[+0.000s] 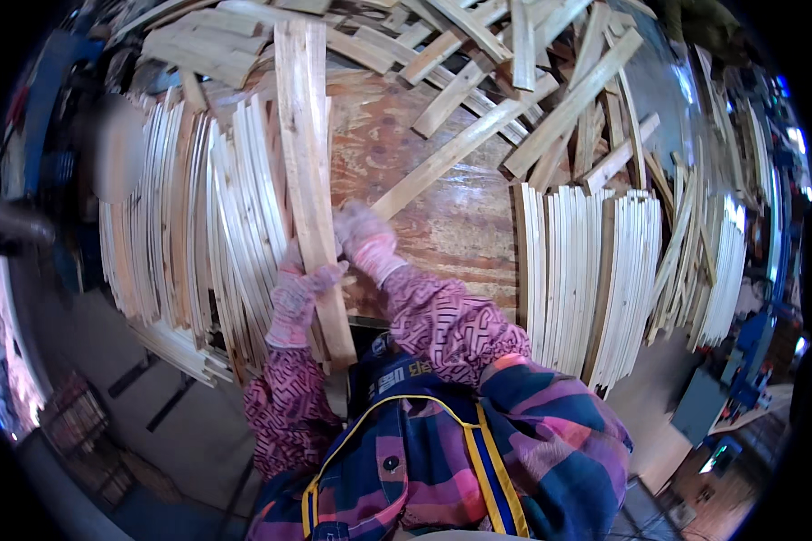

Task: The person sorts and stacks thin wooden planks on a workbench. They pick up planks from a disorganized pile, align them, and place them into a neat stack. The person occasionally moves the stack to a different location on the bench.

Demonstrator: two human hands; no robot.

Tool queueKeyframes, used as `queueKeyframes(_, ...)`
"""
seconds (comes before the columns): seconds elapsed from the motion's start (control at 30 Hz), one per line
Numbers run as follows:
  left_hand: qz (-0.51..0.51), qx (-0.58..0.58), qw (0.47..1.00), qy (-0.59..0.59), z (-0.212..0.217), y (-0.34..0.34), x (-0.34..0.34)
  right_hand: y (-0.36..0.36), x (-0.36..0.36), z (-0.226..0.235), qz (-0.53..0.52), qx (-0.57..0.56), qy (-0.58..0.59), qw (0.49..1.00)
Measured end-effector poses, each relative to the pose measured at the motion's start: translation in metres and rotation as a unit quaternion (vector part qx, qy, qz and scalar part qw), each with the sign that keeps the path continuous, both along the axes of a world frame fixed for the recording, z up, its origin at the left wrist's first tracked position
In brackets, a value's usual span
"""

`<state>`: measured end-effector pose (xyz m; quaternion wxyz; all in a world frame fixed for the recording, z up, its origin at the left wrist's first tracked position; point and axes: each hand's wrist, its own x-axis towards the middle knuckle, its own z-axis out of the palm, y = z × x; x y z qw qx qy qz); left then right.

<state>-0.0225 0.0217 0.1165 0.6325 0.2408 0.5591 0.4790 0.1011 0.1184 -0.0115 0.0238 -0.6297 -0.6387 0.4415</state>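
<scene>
Closest to my view is the plaid shirt (514, 433) with its yellow-edged straps, and from it two patterned pink sleeves (442, 320) reach up to the plywood table (460, 225). Both hands wear pale knit gloves. My left hand (296, 293) wraps its fingers around the lower part of a long wooden slat (309, 171), pressing against its left edge, while my right hand (363, 236) closes on the slat's right edge a little higher up (so the board is pinched between the two hands). That slat runs nearly straight away from me, its near end down by my chest and its far end reaching up over the table toward the loose heap of boards (514, 72) at the back. I see no bins or boxes holding the wood; instead the thin strips stand packed on edge in rows, one stack on the left (180, 216) just beside the held slat, another stack on the right (604, 270) well apart from it.
</scene>
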Motion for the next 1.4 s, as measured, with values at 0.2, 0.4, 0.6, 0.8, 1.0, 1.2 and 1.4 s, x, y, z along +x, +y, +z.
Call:
queueKeyframes(0.2, -0.099, 0.052, 0.991, 0.069, -0.049, 0.045, 0.069, 0.127, 0.195, 0.005, -0.25, 0.269, -0.455, 0.812)
queueKeyframes(0.4, -0.37, 0.019, 0.793, 0.484, -0.083, 0.122, 0.119, 0.205, 0.29, 0.056, -0.44, 0.11, -0.229, 0.861)
queueKeyframes(0.6, -0.321, 0.027, 0.723, 0.611, -0.099, 0.104, 0.146, 0.2, 0.388, 0.083, -0.38, 0.13, 0.459, 0.793)
queueKeyframes(0.8, -0.378, -0.026, 0.645, 0.664, -0.07, 0.087, 0.175, 0.105, 0.388, 0.097, -0.356, -0.035, 0.704, 0.614)
queueKeyframes(1.0, -0.333, -0.047, 0.731, 0.593, -0.084, -0.006, 0.126, -0.041, 0.268, 0.086, -0.385, 0.016, 0.601, 0.701)
queueKeyframes(1.2, -0.177, 0.011, 0.791, 0.585, -0.09, -0.092, 0.086, -0.159, 0.15, 0.046, -0.403, -0.063, 0.57, 0.713)
queueKeyframes(1.4, -0.242, -0.147, 0.775, 0.565, -0.088, -0.086, 0.101, -0.149, 0.118, 0.026, -0.261, -0.083, 0.248, 0.929)
